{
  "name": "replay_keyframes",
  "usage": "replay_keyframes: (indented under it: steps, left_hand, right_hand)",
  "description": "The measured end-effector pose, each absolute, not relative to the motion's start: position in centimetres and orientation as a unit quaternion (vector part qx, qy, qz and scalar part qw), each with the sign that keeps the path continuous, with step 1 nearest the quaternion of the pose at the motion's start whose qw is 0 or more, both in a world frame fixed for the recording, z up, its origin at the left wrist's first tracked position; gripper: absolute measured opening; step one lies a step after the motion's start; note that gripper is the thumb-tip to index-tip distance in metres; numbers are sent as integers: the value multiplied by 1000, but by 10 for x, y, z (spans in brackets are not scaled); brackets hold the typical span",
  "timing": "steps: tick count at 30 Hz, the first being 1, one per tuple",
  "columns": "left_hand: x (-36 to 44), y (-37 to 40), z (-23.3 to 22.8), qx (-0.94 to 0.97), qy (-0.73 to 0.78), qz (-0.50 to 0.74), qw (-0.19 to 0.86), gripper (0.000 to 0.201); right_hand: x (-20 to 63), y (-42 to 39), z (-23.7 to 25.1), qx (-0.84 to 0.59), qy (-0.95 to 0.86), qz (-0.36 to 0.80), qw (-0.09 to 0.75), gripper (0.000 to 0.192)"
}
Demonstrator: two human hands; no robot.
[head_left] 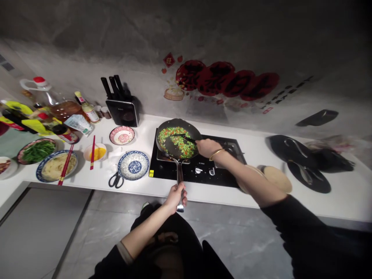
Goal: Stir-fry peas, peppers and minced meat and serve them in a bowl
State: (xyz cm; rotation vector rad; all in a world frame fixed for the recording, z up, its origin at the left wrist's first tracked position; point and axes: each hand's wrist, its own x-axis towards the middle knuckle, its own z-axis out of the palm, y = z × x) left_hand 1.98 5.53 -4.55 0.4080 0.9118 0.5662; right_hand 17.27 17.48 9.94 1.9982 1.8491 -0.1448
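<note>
Stir-fry mid-cook: left hand [175, 197] fingers wrapped round pan [178, 142] handle at 6 o'clock, right hand [207, 147] gripping spatula [186, 138], vegetables [176, 140] unplated.

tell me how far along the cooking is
Done: diced vegetables are already in the pan, and filled dishes sit at the counter's left. In hand: left hand grips the pan handle, right hand stirs with a spatula. Left: the blue-patterned plate looks empty.
</note>
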Motion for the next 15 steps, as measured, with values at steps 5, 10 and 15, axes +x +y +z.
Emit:
replay_keyframes:
  steps: [5, 10, 15]
  left_hand:
    - [18, 57, -43, 192, 421, 263, 846, 33]
    - [18, 58, -47, 190, 412, 267, 850, 33]
    - [18, 60, -49, 187, 403, 261, 857, 36]
  right_hand:
    - [190, 156, 160, 721, 643, -96, 240, 32]
    - [182, 137, 179, 730, 623, -113, 258, 28]
    - [164, 152, 140, 758, 612, -48, 221, 40]
